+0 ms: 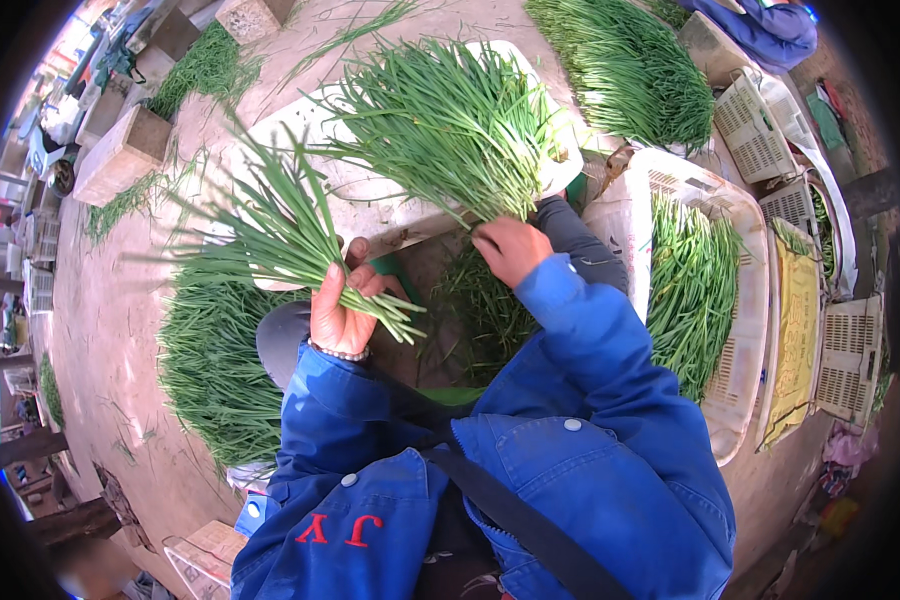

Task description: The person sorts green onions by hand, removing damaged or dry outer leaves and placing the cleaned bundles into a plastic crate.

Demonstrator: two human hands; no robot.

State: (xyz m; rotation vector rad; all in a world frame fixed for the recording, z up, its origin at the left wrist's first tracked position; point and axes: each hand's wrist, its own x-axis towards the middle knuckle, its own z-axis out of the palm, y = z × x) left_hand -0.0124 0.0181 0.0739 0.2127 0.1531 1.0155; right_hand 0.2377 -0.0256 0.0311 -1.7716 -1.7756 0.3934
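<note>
My left hand [349, 304] is closed around a small bunch of garlic chives [285, 240], pale cut ends pointing right and green leaves fanning up and left. A beaded bracelet [337, 351] circles that wrist. My right hand [514, 249] is at the near edge of a large loose heap of chives [450, 127], close to its whitish stem ends. Its fingertips are partly hidden, so whether they pinch any stalks is unclear. The heap lies on a white board-like surface [330, 187] in front of me. More green leaves [487, 315] lie in shadow between my legs.
At my right stands a white plastic crate [750, 300] full of chives, with more crates [757, 127] beyond. Chives are piled at my left [217, 360] and far right [622, 75]. A blue-sleeved person [765, 34] sits there. Pale blocks [120, 154] stand left.
</note>
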